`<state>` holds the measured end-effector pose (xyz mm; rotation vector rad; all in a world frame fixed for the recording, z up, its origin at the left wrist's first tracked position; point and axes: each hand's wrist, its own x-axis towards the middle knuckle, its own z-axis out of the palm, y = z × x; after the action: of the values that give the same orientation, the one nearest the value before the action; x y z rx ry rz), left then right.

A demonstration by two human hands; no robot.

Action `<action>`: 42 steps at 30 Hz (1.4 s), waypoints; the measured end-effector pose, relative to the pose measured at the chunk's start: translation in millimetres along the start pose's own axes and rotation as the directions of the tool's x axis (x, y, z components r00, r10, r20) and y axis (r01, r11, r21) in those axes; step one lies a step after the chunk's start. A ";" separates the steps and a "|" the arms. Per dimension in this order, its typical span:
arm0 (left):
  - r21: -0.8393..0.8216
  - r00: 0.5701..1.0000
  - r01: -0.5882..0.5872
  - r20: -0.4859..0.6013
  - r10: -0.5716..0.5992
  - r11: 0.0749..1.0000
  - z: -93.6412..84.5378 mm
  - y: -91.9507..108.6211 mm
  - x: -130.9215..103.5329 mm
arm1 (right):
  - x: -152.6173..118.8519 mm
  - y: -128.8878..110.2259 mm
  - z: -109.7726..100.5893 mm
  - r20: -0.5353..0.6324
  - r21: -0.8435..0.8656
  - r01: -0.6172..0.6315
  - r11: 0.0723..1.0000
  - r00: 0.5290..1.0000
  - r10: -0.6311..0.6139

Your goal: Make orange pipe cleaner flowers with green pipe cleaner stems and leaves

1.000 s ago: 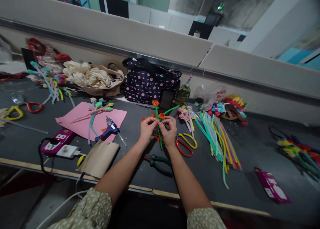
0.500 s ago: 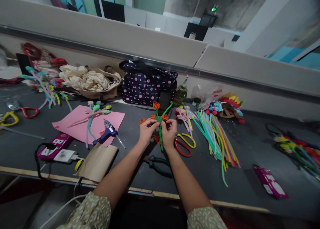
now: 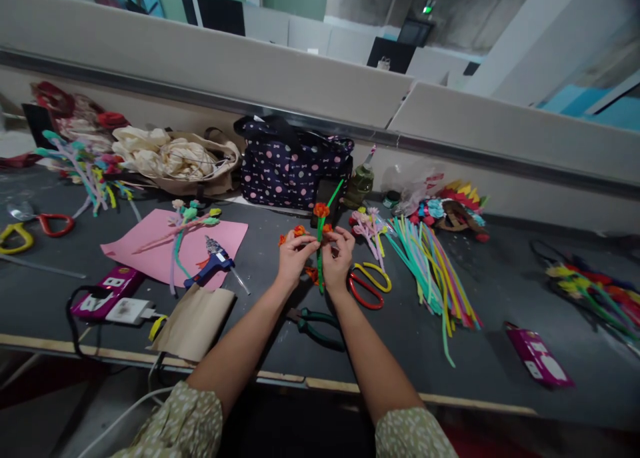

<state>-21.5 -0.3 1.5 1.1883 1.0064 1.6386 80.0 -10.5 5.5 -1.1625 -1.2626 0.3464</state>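
Between my two hands stands a green pipe-cleaner stem (image 3: 321, 281) with orange flowers (image 3: 321, 210) near its top. My left hand (image 3: 295, 257) pinches the stem from the left, its fingertips at the middle. On the other side my right hand (image 3: 337, 258) pinches the same stem, fingertips close to the left ones. A loose green end (image 3: 336, 193) sticks up to the upper right. More orange flowers (image 3: 299, 231) show beside my left fingers. Below the hands lie green-handled pliers (image 3: 320, 328). Scissors with red and yellow handles (image 3: 367, 288) are right of my right hand.
Colourful pipe cleaners (image 3: 435, 278) lie to the right, beyond them a magenta power strip (image 3: 539, 357). At left are pink paper (image 3: 135, 235), a blue glue gun (image 3: 213, 265) and brown cardboard (image 3: 195, 325). A dotted bag (image 3: 280, 171) stands at the back.
The tall orange flower has moved right and lower, close to the stem. The loose green end now points up more steeply and reaches higher. Both hands stay pinched on the stem.
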 end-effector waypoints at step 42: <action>0.106 0.998 -0.042 -0.035 0.046 0.993 0.2 1.8 -3.3 | 1.8 -8.4 -1.1 0.018 0.063 0.001 0.998 1.000 -0.002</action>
<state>-21.1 -3.9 2.3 1.2616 1.1096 1.6653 78.5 -13.3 13.5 -1.1065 -1.2594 0.3935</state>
